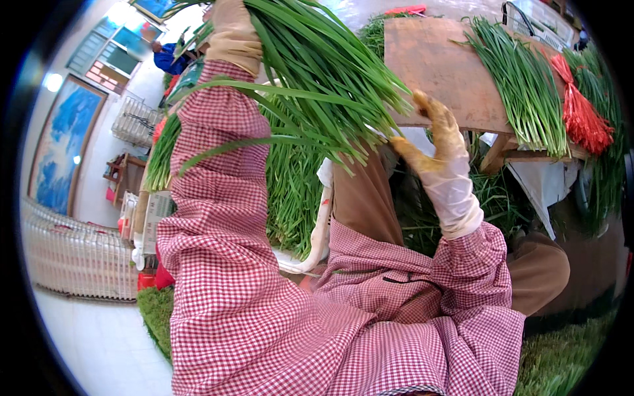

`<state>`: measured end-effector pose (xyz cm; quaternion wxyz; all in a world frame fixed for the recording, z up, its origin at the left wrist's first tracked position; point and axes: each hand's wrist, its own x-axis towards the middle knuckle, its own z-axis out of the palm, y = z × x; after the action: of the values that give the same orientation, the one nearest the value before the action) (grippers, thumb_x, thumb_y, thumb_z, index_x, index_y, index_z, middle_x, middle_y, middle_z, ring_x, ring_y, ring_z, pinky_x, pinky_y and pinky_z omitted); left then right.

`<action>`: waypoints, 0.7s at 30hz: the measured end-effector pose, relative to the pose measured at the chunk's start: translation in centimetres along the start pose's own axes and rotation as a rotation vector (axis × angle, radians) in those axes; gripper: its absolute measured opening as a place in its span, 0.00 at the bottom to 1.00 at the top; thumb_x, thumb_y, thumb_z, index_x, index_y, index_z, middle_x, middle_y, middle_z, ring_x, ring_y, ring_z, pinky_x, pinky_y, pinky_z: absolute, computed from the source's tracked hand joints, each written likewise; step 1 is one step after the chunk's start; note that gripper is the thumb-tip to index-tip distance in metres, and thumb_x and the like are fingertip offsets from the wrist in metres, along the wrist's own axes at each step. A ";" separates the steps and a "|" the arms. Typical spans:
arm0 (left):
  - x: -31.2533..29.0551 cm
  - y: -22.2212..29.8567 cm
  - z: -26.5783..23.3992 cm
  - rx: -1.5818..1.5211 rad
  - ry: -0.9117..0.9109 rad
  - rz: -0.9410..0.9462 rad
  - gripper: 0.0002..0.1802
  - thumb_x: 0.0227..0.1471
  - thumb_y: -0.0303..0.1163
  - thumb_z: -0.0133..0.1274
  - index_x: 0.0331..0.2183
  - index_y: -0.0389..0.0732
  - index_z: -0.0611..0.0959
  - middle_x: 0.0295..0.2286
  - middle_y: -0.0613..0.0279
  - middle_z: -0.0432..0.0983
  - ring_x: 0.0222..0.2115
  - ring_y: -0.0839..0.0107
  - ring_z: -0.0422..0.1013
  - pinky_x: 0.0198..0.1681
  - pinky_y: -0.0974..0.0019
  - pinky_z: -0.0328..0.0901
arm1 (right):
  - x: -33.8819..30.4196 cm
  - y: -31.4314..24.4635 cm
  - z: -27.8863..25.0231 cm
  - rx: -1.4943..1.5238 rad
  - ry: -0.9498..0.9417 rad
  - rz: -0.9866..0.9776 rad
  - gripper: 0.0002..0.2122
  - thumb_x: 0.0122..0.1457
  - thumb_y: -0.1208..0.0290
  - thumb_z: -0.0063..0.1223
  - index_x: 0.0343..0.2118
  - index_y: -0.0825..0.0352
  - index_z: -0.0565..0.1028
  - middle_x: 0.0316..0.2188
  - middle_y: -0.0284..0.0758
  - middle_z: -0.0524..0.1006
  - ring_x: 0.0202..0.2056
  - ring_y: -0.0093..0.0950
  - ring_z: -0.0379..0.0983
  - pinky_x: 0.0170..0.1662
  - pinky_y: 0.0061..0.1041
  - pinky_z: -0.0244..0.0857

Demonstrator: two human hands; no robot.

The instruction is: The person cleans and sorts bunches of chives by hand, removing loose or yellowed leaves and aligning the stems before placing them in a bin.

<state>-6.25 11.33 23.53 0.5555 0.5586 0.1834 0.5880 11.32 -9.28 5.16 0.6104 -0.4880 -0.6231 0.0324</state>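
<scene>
A large bunch of garlic chives (317, 59) hangs in the air at the top middle, its cut ends pointing down to the right. My left hand (232, 30), in a pale glove, is closed on it near the upper edge; the leaves hide most of its fingers. Just right of the stem ends, my right hand (441, 135) is open in a yellow-stained glove, thumb and fingers apart, with nothing in it. A few loose blades droop across my left checked sleeve. Below the bunch, more garlic chives (294, 178) fill a white-rimmed crate (321, 231).
A wooden board (432, 72) lies ahead on the right, bearing another chive bunch (525, 92) and a bundle of red ties (582, 112). A person in blue (170, 59) is far left. A wire rack (79, 247) stands by the left wall.
</scene>
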 end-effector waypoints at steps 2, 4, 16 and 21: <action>-0.5 0.7 0.8 -0.032 -0.058 -0.008 0.09 0.48 0.33 0.46 0.20 0.41 0.72 0.17 0.63 0.68 0.19 0.71 0.66 0.23 0.69 0.65 | 2.1 -1.9 1.7 -0.160 0.030 -0.049 0.38 0.39 0.65 0.65 0.54 0.64 0.58 0.48 0.42 0.65 0.48 0.36 0.64 0.51 0.33 0.57; -1.7 0.6 2.2 -0.025 -0.062 0.081 0.08 0.48 0.32 0.48 0.22 0.41 0.72 0.18 0.66 0.67 0.18 0.73 0.65 0.22 0.70 0.65 | 4.1 -3.1 3.7 -0.211 0.063 -0.076 0.43 0.36 0.58 0.65 0.56 0.64 0.54 0.51 0.44 0.62 0.51 0.38 0.61 0.52 0.36 0.56; -7.2 -0.4 9.1 0.102 -0.052 0.206 0.08 0.46 0.29 0.53 0.29 0.36 0.78 0.24 0.63 0.73 0.24 0.75 0.70 0.28 0.74 0.68 | 11.1 -6.3 4.4 -0.249 0.248 -0.037 0.40 0.38 0.68 0.59 0.56 0.66 0.51 0.48 0.46 0.65 0.49 0.41 0.63 0.50 0.33 0.57; -9.4 0.2 12.5 -0.065 -0.254 0.055 0.09 0.46 0.27 0.54 0.32 0.35 0.78 0.29 0.65 0.73 0.30 0.77 0.69 0.36 0.75 0.63 | 12.3 -5.6 -0.7 0.160 0.000 0.061 0.32 0.44 0.72 0.58 0.53 0.69 0.57 0.37 0.40 0.74 0.36 0.32 0.72 0.39 0.23 0.66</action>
<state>2.14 -1.83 23.28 0.5758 0.6151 0.0774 0.5331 11.41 -4.63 17.86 0.6461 -0.4565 -0.6033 0.1007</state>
